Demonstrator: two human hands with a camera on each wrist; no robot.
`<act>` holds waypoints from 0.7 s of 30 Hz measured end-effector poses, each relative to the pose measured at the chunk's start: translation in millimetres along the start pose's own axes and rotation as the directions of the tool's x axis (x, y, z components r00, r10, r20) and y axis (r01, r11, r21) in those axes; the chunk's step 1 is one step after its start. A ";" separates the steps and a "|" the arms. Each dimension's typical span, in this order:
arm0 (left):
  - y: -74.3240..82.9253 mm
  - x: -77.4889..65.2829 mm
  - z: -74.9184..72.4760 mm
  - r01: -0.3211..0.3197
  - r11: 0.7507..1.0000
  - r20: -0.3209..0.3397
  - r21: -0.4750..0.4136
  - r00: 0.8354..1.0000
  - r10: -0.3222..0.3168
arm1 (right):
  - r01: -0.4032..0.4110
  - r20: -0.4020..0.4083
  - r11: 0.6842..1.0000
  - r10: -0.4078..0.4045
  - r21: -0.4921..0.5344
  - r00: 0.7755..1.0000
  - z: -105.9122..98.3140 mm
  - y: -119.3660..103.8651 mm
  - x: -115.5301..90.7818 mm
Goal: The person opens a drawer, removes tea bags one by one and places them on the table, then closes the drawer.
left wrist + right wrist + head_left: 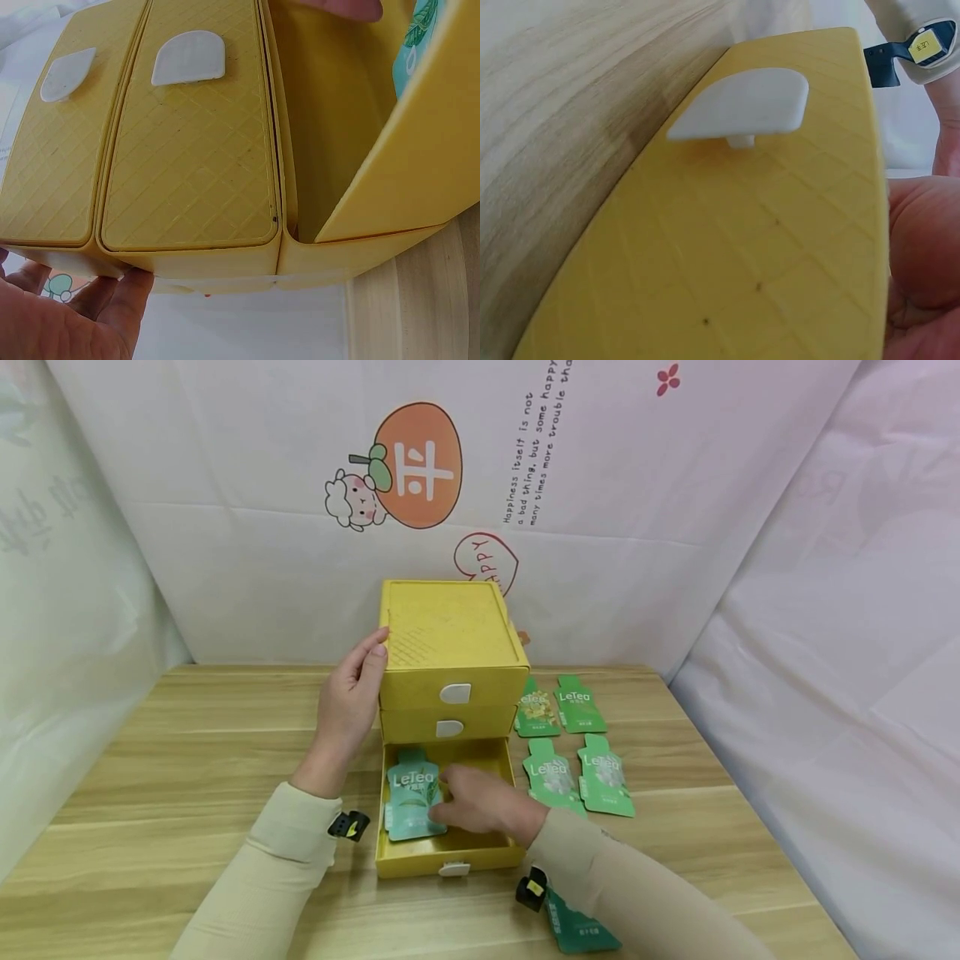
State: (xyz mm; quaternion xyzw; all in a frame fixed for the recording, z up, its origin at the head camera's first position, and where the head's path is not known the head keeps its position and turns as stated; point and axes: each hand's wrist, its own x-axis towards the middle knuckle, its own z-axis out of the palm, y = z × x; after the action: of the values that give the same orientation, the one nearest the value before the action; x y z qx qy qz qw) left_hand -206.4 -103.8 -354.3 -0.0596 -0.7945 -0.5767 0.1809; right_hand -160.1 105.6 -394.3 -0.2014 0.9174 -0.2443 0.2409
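A yellow drawer cabinet (pixel 450 627) stands on the table, with its lower drawer (pixel 487 864) pulled out and the two drawers above it closed. My left hand (pixel 349 697) presses on the cabinet's left side near the top, fingertips against the wall in the left wrist view. Inside the lower drawer, a teal LeTea packet (pixel 411 806) leans at the left. My right hand (pixel 483 802) reaches in over the drawer, thumb and forefinger at the packet's right edge; whether they pinch it is unclear. In the right wrist view the drawer front (pixel 765 247) covers most of that hand.
Several green LeTea packets, such as one packet (pixel 581 706) and another packet (pixel 606 777), lie on the table right of the cabinet. A darker green packet (pixel 577 931) is partly under my right forearm. White printed cloth (pixel 285 585) hangs behind the table.
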 end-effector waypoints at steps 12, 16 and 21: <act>0.9 -0.6 -0.6 0.010 1.000 -0.006 0.004 1.000 -0.010 | -0.003 0.026 0.993 0.000 0.116 1.000 3.7 -1.6 8.2; 1.0 -0.5 -0.3 0.013 1.000 -0.007 0.003 1.000 -0.013 | -0.002 0.025 0.991 -0.001 0.134 1.000 3.2 -1.7 7.3; 1.0 -0.6 -0.1 0.012 1.000 -0.006 0.002 1.000 -0.012 | 0.008 0.027 0.985 -0.013 0.171 1.000 1.9 -1.8 5.2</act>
State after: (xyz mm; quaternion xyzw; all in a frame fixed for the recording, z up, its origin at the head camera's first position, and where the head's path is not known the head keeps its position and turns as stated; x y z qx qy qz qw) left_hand -205.5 -103.4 -353.6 -0.0530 -0.7947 -0.5772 0.1801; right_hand -162.8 101.0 -396.6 -0.1882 0.8884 -0.3207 0.2690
